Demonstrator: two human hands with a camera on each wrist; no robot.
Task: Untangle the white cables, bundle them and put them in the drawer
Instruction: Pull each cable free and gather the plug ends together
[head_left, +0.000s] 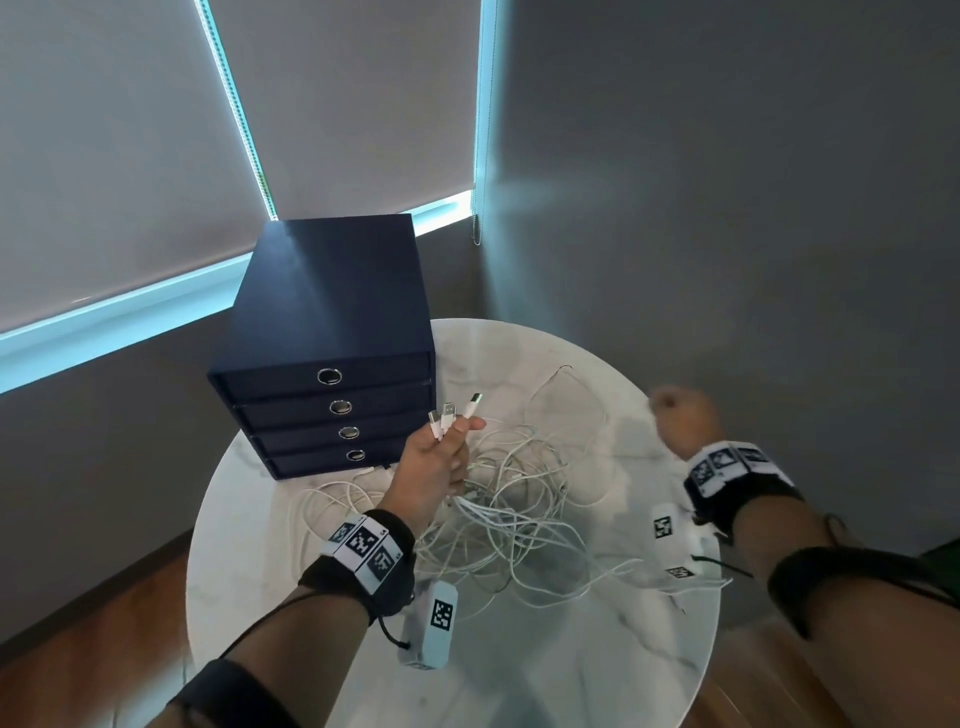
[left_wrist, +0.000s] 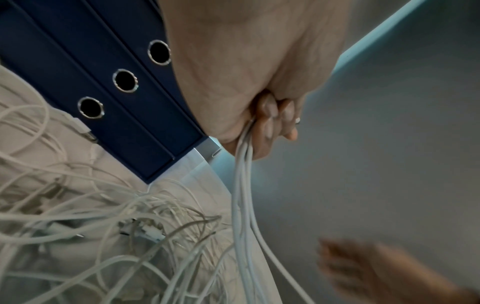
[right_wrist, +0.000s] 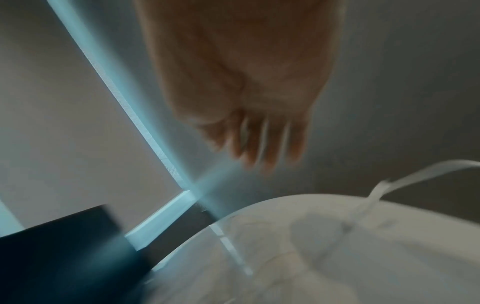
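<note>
The round white bench (head_left: 545, 665) carries everything; its near edge is cut off at the bottom of the head view. At its far left stands the dark blue drawer unit (head_left: 332, 312), four drawers stacked, each with a ring pull, all closed. One cable end lies against the foot of the bottom drawer, and part of the unit's front is hidden behind the left hand (head_left: 434, 467).

In front of the unit the white cables (head_left: 509, 519) sprawl in a loose tangle across the middle of the bench — how many there are cannot be made out, since the strands cross and hide one another. The left hand is raised above the heap, its grip clamped round several strands with three plug ends (head_left: 452, 413) sticking up past the fingers; in the left wrist view the gripped strands hang straight down from the fist into the pile.

The right hand (head_left: 683, 418) is up over the far right of the bench, well apart from the tangle. It is smeared by motion in every view — whether its grip is together or apart I cannot tell.
</note>
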